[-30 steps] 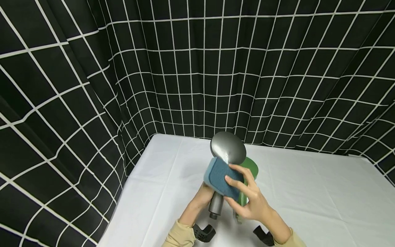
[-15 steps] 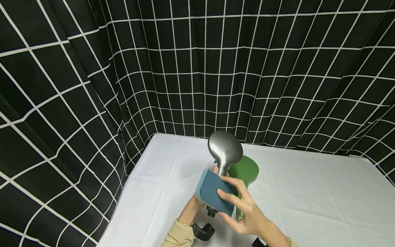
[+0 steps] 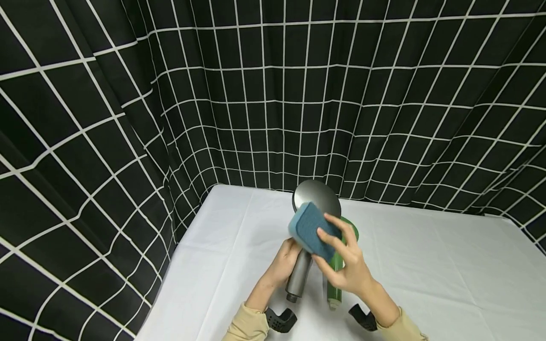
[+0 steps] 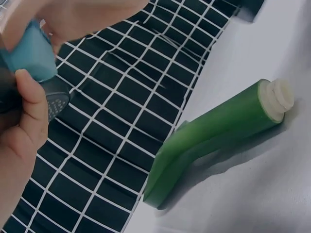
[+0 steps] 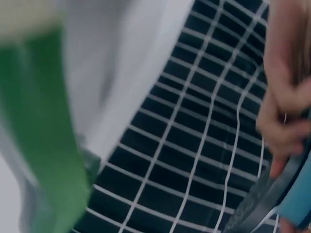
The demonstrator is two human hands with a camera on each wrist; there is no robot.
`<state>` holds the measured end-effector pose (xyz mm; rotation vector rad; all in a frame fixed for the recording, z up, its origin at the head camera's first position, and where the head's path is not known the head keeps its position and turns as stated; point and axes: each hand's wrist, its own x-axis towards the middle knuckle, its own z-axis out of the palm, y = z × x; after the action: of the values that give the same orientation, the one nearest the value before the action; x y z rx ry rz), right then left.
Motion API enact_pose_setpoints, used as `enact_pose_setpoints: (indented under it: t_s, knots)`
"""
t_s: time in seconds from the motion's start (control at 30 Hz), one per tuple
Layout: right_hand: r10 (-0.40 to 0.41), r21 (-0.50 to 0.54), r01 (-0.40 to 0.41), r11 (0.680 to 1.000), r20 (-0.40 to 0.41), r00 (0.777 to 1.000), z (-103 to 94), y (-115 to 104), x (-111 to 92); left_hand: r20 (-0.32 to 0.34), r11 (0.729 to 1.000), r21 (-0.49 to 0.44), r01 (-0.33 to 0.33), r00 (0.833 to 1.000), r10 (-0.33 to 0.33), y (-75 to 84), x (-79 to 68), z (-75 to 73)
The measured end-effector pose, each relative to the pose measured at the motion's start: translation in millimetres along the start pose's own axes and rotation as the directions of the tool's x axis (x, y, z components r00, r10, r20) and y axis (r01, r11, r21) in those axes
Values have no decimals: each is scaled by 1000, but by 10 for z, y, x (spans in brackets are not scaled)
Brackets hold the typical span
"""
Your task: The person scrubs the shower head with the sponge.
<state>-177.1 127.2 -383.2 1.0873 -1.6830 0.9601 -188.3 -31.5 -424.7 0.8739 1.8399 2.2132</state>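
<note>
A grey handheld shower head (image 3: 317,192) is held above the table, its round head pointing away and its handle (image 3: 298,277) toward me. My left hand (image 3: 285,263) grips it near the neck, partly hidden behind the sponge. In my right hand (image 3: 351,260), between thumb and fingers, is a blue sponge (image 3: 313,229) that covers the neck and lower head. The left wrist view shows small nozzle holes on the face of the shower head (image 4: 58,102) beside the sponge (image 4: 36,56). A green handheld shower head (image 3: 334,279) lies on the table right of the grey one.
A white cloth covers the table (image 3: 409,265). Behind and to the left hangs a black curtain (image 3: 273,104) with a white grid. Dark curved wrist mounts (image 3: 281,321) sit by both wrists. The green shower head's pale threaded end (image 4: 279,99) faces me.
The right hand slid the sponge down toward the handle, then back up to the neck and lower head. The left hand keeps its grip, and the grey shower head shifted slightly.
</note>
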Motion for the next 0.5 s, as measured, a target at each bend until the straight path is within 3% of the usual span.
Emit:
enact_pose_setpoints:
  t_s: [0.1,0.2,0.37,0.5]
  knots:
    - [115,-60,-118,991,-56,992,-29,19,89,46,996,59,-63,997,61,-70,50,-26]
    - [140,-63,-143,988,-53,989,-19,-12,64,51,994,65,-91,995,87,-68,56,-45]
    - [-5,31,4,1000,59,998,44,-137,-194,-28,995,1,-100,995,100,78,24,-11]
    - [-162,145,139,980,157,974,47,-248,-369,-55,995,-38,-89,995,86,265,4,64]
